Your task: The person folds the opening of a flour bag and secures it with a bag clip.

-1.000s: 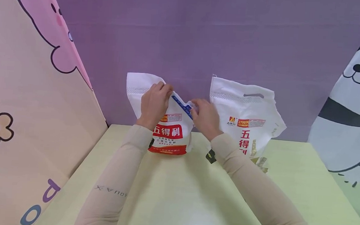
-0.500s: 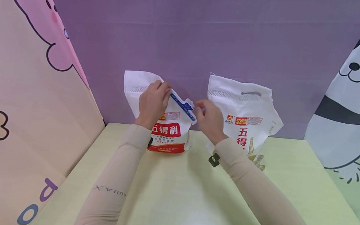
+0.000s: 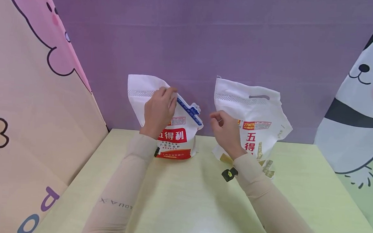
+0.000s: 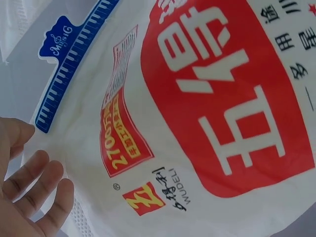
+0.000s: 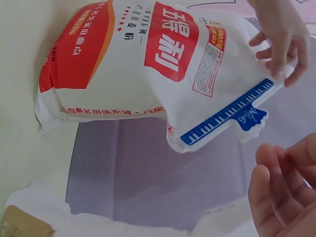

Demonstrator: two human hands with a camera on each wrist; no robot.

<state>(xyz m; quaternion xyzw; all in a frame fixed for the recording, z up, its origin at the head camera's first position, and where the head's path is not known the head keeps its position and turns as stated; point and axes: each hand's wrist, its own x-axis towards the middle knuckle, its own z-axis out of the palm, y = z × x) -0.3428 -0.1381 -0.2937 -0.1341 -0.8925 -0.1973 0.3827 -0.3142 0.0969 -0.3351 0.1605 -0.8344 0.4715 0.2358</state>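
Observation:
A white and red flour bag (image 3: 175, 144) stands at the back left of the table. Its top edge slopes down to the right, and a blue clip (image 3: 190, 111) with piano keys and the word Music lies along that edge. My left hand (image 3: 159, 109) pinches the bag's edge at the clip's upper end; its other fingers are spread in the left wrist view. To the right of the clip, my right hand (image 3: 226, 131) hangs in the air with loosely curled fingers, holding nothing. In the right wrist view its fingertips (image 5: 266, 153) show apart from the clip.
A second white flour bag (image 3: 260, 114) with a handle slot stands at the back right, partly behind my right hand. A purple cloth (image 3: 191, 31) hangs behind the pale table (image 3: 181, 201). Printed cloths with a flower and a panda (image 3: 366, 106) flank both sides.
My right hand has let go of the clip's lower part and drawn back to the right and down. The clip stays on the bag; my left hand keeps its place.

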